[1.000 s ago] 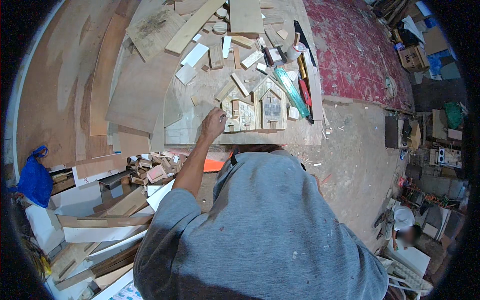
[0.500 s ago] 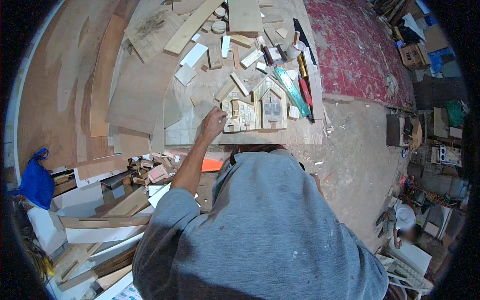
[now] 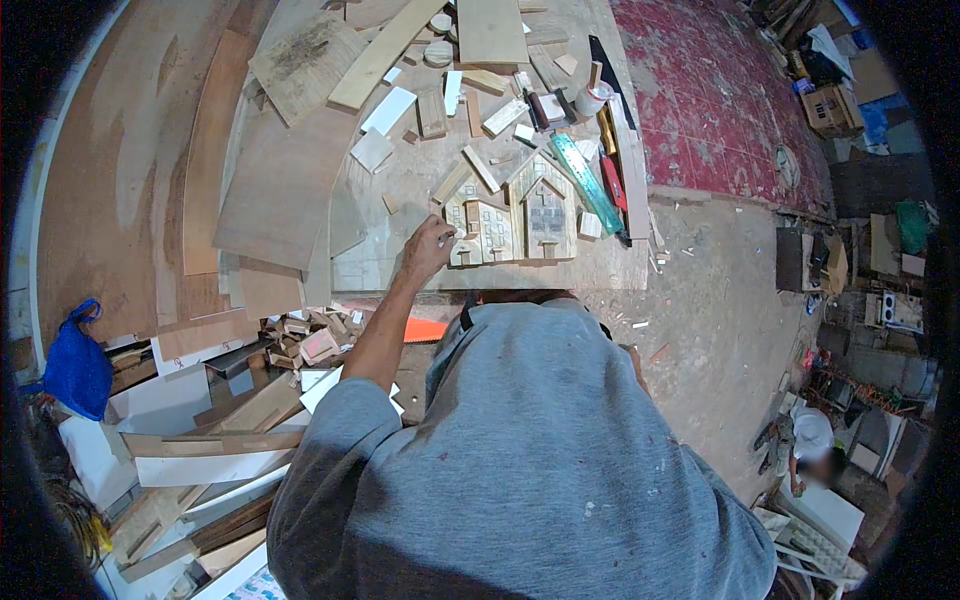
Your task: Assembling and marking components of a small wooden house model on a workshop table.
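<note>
My left hand [image 3: 428,248] is closed, its fingertips pinched together at the left edge of a small wooden house cut-out [image 3: 492,228]. Anything between those fingers is too small to make out. Pencil-like window marks and little glued-on blocks show on this house front. Against its right side stands a second wooden house piece [image 3: 546,215] with a peaked roof and a dark grid-like window. Two loose wood strips, one of them a pale strip [image 3: 482,168], lie above the left roof. Only a bit of my right forearm [image 3: 635,362] shows beside my body; the hand is hidden.
Right of the houses lie a green ruler [image 3: 584,185], a red-handled tool [image 3: 612,182] and a black saw blade [image 3: 612,80], with a white cup [image 3: 592,98] nearby. Wood offcuts and boards [image 3: 290,180] cover the table's far and left parts. Another person [image 3: 812,435] is at far right.
The whole view has shifted very slightly. My left hand stays at the left house's edge, its fingers still pinched.
</note>
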Demonstrator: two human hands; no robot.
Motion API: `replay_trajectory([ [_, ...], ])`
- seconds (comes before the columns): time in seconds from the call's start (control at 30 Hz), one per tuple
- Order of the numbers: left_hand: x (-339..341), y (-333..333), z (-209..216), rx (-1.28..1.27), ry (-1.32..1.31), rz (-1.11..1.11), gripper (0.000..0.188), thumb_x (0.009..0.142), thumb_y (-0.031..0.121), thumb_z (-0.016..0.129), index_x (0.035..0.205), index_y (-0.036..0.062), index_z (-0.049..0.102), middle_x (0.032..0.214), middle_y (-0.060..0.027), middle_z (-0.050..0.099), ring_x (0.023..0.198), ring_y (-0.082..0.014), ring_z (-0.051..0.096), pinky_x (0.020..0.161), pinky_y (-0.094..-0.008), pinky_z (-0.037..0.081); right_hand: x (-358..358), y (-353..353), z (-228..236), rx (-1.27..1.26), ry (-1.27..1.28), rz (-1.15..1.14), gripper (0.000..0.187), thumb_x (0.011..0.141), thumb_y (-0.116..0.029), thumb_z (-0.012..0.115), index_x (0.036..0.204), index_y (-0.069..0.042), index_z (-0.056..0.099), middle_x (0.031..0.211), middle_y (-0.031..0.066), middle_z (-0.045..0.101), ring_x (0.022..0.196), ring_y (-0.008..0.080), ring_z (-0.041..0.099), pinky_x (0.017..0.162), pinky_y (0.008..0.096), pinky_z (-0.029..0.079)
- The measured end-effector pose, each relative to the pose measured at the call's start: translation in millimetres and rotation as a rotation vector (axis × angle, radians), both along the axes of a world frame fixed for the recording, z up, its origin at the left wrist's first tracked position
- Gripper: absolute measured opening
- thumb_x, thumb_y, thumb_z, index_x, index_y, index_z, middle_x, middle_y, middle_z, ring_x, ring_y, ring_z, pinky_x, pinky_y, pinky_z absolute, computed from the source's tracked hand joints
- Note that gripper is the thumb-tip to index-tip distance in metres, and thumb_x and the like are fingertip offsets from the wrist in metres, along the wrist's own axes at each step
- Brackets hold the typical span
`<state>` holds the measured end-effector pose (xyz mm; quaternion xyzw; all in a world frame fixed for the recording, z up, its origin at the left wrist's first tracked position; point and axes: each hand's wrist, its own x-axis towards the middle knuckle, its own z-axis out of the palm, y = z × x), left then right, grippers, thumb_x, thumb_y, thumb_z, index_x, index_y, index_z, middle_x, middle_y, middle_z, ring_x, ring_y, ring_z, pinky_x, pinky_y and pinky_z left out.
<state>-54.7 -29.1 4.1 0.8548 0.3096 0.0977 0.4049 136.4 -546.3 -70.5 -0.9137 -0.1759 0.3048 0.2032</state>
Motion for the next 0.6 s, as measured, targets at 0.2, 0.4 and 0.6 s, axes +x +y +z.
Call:
replay_trajectory([
  [0.2,3,2,-5,-0.028,0.015,-0.014,0.019,0.082,0.015,0.07,0.1,0.006,0.07,0.097,-0.01,0.062,0.09,-0.0283,0.064,0.08,-0.037,0.051,10,-48,-65,-0.014,-0.01,-0.005,0.036,0.085,-0.022,0.05,0.096,0.005,0.071,0.092,0.0229,0.071,0.088,0.032,0.065,0.082,0.0414,0.049],
  [0.4,-2,5,0,-0.067,-0.01,-0.024,0.022,0.082,0.013,0.07,0.102,0.0039,0.069,0.098,-0.0128,0.062,0.091,-0.0288,0.064,0.08,-0.0363,0.051,5,-36,-70,0.06,-0.009,-0.001,0.034,0.083,-0.022,0.053,0.092,0.005,0.071,0.088,0.0222,0.071,0.083,0.0315,0.064,0.078,0.0419,0.049],
  [0.6,-8,6,-11,-0.096,-0.087,0.036,0.023,0.082,0.01,0.069,0.103,0.003,0.069,0.099,-0.0133,0.063,0.092,-0.0282,0.064,0.081,-0.0358,0.051,5,-30,-68,0.133,-0.01,0.008,0.032,0.081,-0.022,0.056,0.087,0.005,0.072,0.082,0.0213,0.071,0.077,0.0309,0.064,0.073,0.0425,0.049],
])
